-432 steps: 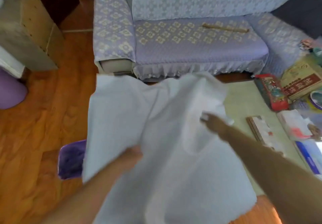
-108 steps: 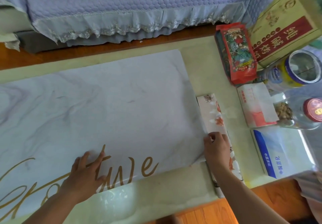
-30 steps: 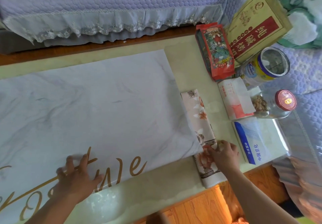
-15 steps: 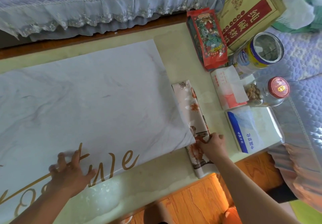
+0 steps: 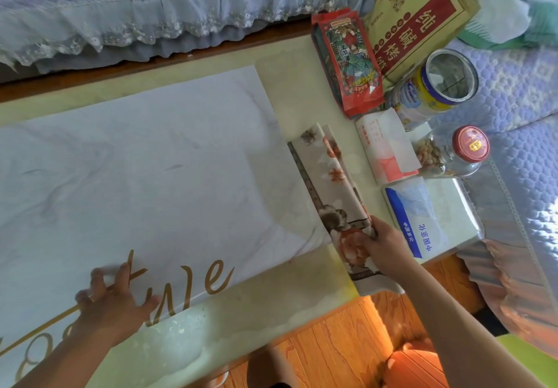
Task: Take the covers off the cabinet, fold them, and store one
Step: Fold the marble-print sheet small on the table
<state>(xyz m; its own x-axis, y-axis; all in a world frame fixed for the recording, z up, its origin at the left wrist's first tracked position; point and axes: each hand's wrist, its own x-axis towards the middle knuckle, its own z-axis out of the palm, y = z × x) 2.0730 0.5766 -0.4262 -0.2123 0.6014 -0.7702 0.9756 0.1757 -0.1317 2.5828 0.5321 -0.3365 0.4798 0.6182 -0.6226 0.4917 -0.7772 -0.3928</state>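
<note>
Bright daylight from right; soft focus, left hand (image 5: 111,306) motion-blurred, edges bowed.

- Your left hand (image 5: 113,303) is smeared by motion, so you cannot tell whether its fingers press the white cover (image 5: 145,182) or hover above it.
- Left of that hand, the white cover runs off the picture's edge, and its gold lettering is cut there.
- Right of the white cover, your right hand (image 5: 385,247) hides part of the floral folded cover (image 5: 330,173); you cannot tell how the fingers grip it.
- Far right of the white cover, the yellow box (image 5: 416,16) is cropped at the top edge.
- The small print on the red packet (image 5: 347,61) is unreadable.
</note>
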